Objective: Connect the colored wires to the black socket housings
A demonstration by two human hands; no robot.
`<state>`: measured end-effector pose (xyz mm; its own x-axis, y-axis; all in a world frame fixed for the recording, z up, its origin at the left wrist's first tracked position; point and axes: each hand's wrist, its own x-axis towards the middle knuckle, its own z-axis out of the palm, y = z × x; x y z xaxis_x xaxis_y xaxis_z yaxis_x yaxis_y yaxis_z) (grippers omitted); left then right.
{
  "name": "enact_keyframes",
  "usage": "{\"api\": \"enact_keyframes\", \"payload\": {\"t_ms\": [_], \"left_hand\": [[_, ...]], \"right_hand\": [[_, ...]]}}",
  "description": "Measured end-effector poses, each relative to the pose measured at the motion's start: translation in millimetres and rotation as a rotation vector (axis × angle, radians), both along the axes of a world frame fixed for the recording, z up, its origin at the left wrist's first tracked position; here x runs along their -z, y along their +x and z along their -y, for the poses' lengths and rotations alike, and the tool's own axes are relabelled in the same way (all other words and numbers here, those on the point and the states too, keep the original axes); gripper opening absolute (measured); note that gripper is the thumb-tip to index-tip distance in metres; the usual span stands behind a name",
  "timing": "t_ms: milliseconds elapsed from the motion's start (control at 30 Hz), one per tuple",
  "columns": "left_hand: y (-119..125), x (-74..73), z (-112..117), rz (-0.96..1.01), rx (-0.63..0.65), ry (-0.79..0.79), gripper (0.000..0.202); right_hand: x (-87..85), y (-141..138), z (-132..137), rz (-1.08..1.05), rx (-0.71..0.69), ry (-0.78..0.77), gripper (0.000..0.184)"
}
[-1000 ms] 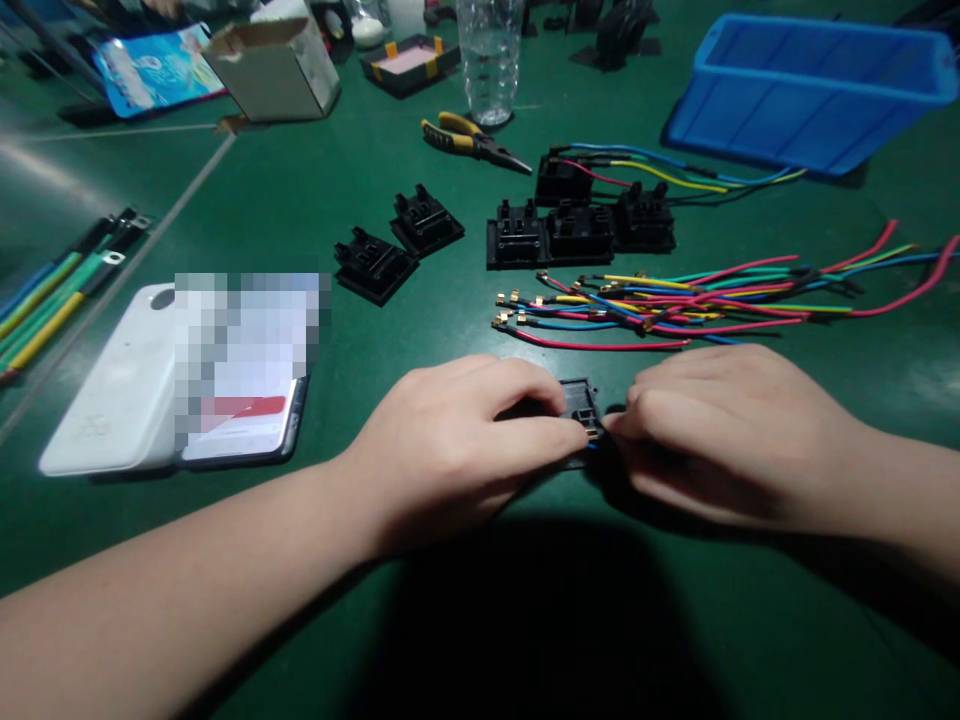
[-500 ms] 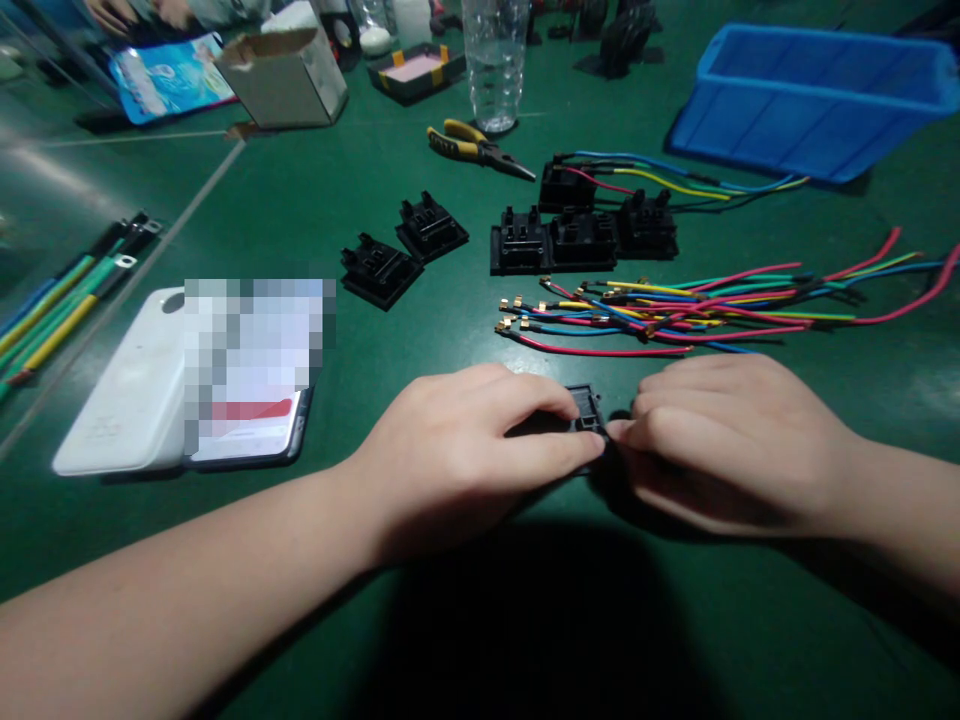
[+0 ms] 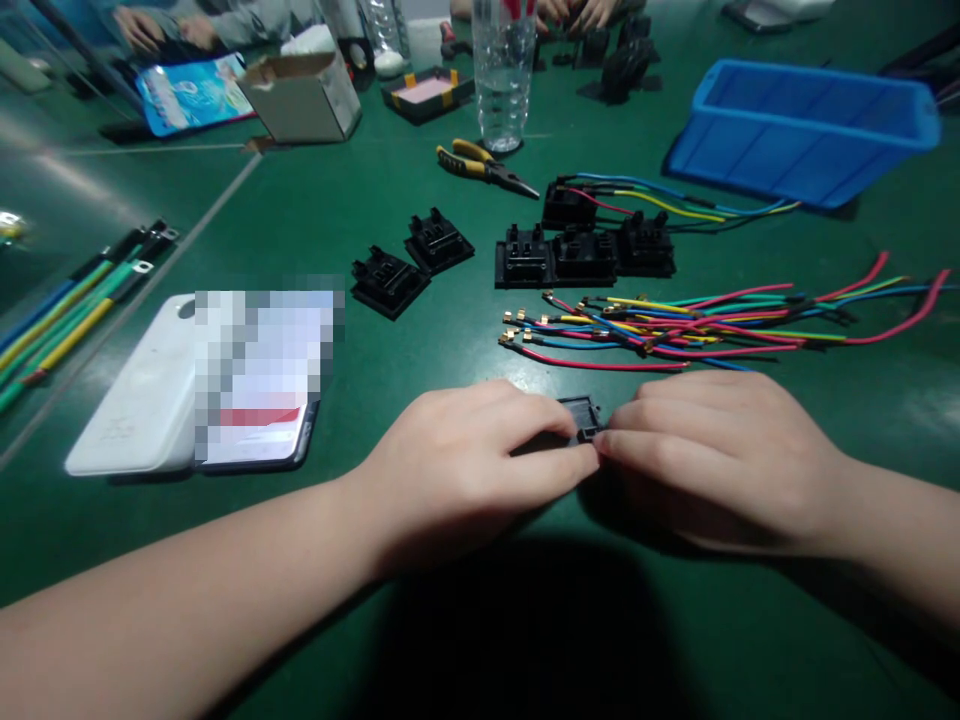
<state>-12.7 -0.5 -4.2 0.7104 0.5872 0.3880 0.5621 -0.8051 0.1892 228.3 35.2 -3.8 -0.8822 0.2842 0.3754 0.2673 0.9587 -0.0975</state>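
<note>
**Operator:** I'm looking down on a green surface (image 3: 150, 620). It is crowded along the far side and bare along the near edge, under my forearms.

**Colleague:** Where's the piece you're handling?

**Operator:** The black connector housing (image 3: 581, 412) lies on the surface at centre, between my two hands. My left hand (image 3: 465, 460) has its grip clenched on it, thumb along the near side and fingers curled over the top. Only the housing's far right corner shows. My right hand (image 3: 712, 455) has its grip pinched closed, fingertips against the housing's right edge and touching my left thumb. Whether anything sits between those fingertips I cannot tell, because they hide it.

**Colleague:** How much room is there around you?

**Operator:** Just beyond my knuckles lies a bundle of coloured wires (image 3: 675, 320), brass terminals pointing left. It is near the right hand but apart from it. Behind the wires stands a row of three black housings (image 3: 581, 255), with two more housings (image 3: 409, 265) to their left.

A white phone case (image 3: 131, 400) lies left of my left hand, with a phone (image 3: 262, 400) overlapping its right side. There is open green between these and my wrist. Thick cables (image 3: 67, 310) run along the left edge, and a blue bin (image 3: 795, 130) sits at the far right. Pliers (image 3: 484, 165) and a clear bottle (image 3: 504, 80) are at far centre. Other people's hands (image 3: 577, 12) show at the far edge.
</note>
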Motion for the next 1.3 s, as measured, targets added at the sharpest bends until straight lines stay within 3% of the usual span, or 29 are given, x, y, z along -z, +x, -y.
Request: {"api": "enact_keyframes", "payload": {"t_ms": [167,333,467,733,900,1100,1300], "left_hand": [[0,-1.5,-1,0.011,-0.019,-0.068,0.011],[2,-6.8,-3,0.132,-0.087,-0.307,0.022],[3,-8.2,-4,0.167,-0.099,-0.384,0.023],[6,-3.3,-5,0.254,-0.035,-0.384,0.021],[7,-5.5,-6,0.291,-0.108,-0.476,0.020],[7,-5.9,-10,0.304,-0.132,-0.588,0.011],[8,-8.0,-11,0.305,-0.159,-0.702,0.020]], "right_hand": [[-1.4,1,1,0.002,-0.007,0.020,0.017],[-6.2,1,0,0.062,-0.059,-0.071,0.020],[-8.1,0,0,0.080,-0.069,-0.124,0.019],[-4.3,-3,2,0.045,-0.036,0.045,0.021],[-5.0,-5,0,0.013,-0.037,0.103,0.017],[-1.3,-1,-1,0.018,-0.011,0.027,0.013],[-1.1,1,-2,-0.017,-0.033,-0.131,0.016]]}}
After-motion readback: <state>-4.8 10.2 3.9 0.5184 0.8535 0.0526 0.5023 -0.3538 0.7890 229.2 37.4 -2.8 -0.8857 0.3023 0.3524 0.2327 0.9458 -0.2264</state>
